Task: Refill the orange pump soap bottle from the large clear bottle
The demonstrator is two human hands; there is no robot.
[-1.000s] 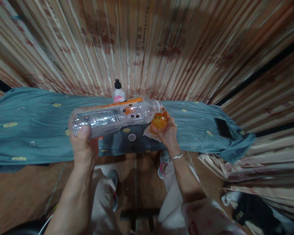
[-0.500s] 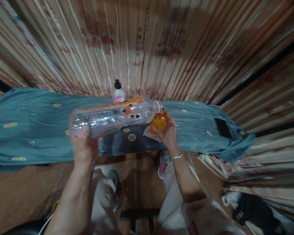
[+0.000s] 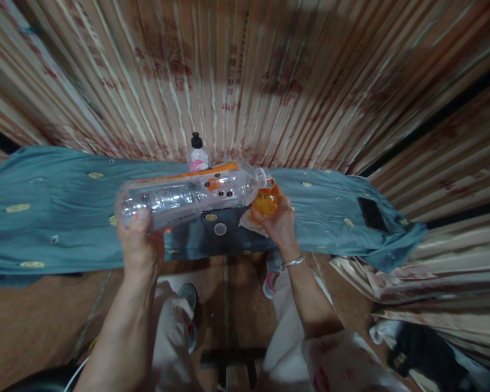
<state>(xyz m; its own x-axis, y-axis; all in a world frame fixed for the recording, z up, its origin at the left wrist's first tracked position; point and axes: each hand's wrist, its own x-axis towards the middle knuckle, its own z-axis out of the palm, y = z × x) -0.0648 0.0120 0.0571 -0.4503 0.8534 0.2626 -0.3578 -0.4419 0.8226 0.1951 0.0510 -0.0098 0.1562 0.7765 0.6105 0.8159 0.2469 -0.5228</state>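
Observation:
My left hand (image 3: 141, 239) is wrapped round the base end of a large clear plastic bottle (image 3: 188, 196) with an orange label. The bottle lies nearly level in the air, its uncapped neck pointing right. At its mouth is a small orange see-through cup (image 3: 266, 200), closed in my right hand (image 3: 281, 220). The bottle's mouth overlaps the cup's rim; whether they touch I cannot tell. Below the cup, a pale crumpled cloth (image 3: 252, 224) lies on the table. Nearby is a small round whitish cap (image 3: 220, 229).
A small bottle with a black top (image 3: 197, 154) stands at the back of the narrow table, which has a teal patterned cloth (image 3: 73, 218). A black phone (image 3: 372, 214) lies at the right. Behind hangs a pleated curtain (image 3: 228, 81). A dark stool edge (image 3: 232, 356) shows below.

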